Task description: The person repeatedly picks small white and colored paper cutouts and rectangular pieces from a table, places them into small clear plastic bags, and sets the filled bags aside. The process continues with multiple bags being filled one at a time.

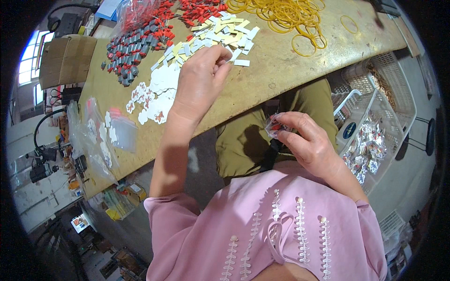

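Right hand (313,141) holds a small clear packet (272,128), red showing through, thumb and fingers clamped on it, over the lap (241,152), outside the bench's (267,77) near edge. Packet probably light, soft, slippery film; grip a margin, avoid squeezing contents. Farther, left hand (200,77) curls at the paper slips (242,41), in from near edge; fingertips hidden, can't tell if one's held. Slips likely light, thin, bendable; pinch by edges. Yellow rings (311,38) lie toward right corner.
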Motion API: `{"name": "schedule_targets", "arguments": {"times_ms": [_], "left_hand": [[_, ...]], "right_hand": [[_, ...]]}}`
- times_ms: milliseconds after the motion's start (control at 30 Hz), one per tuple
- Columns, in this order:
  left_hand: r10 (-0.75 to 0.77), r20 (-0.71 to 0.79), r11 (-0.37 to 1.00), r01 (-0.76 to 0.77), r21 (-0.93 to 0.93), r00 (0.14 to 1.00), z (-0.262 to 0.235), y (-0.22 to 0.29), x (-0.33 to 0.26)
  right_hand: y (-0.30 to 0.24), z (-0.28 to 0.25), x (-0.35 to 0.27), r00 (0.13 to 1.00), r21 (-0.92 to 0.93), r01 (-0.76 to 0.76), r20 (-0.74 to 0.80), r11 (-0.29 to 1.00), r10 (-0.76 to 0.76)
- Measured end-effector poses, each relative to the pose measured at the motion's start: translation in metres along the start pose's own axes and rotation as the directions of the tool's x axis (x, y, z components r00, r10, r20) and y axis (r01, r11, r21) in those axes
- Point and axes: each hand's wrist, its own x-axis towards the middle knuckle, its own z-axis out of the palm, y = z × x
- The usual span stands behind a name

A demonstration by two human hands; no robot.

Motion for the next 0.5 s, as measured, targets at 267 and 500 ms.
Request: {"name": "schedule_targets", "arguments": {"times_ms": [267, 500], "left_hand": [[-0.329, 0.043, 0.811, 0.305, -0.499, 0.944, -0.007, -0.013, -0.010], [-0.276, -0.011, 0.815, 0.228, -0.533, 0.961, -0.018, 0.034, -0.045]], "right_hand": [[-0.004, 0.002, 0.006, 1.000, -0.015, 0.029, -0.007, 0.999, -0.029], [-0.010, -0.003, 0.015, 0.998, -0.063, 0.061, -0.008, 0.996, -0.062]]}}
